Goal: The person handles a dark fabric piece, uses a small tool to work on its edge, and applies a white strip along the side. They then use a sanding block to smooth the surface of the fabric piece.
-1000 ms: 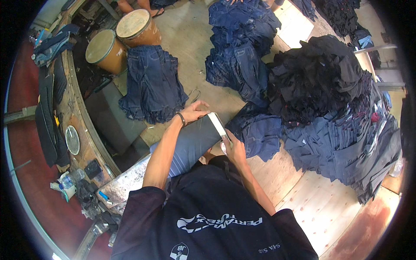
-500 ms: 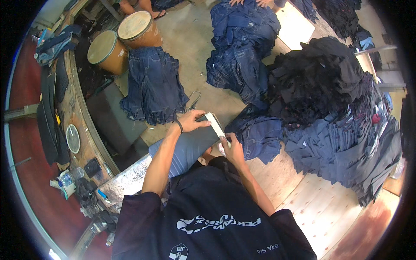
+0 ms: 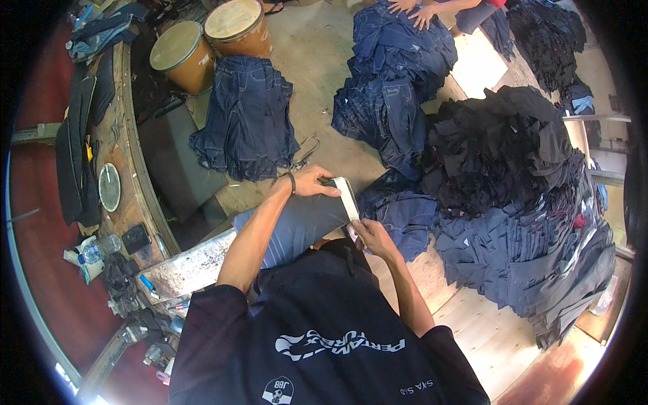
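Fingers [image 3: 331, 192] of left hand [image 3: 309, 182] and right hand [image 3: 375, 239] are clamped on dark cloth [image 3: 304, 221], easily skewed if pulled unevenly.

I see the left hand [image 3: 310, 182], outstretched earlier, now curled at the white strip [image 3: 347, 198]; a co-worker's hands [image 3: 424, 14] show more fully.

This looks like a garment workshop: denim shorts [image 3: 246, 128] lie stacked on a bare floor [image 3: 314, 88], with a denim pile [image 3: 398, 94], a heap of black cloth [image 3: 496, 145] and layered grey pieces [image 3: 516, 263] nearby. Drums [image 3: 179, 57], a worn, littered bench [image 3: 128, 196] and another person [image 3: 451, 6] at the denim fit too.
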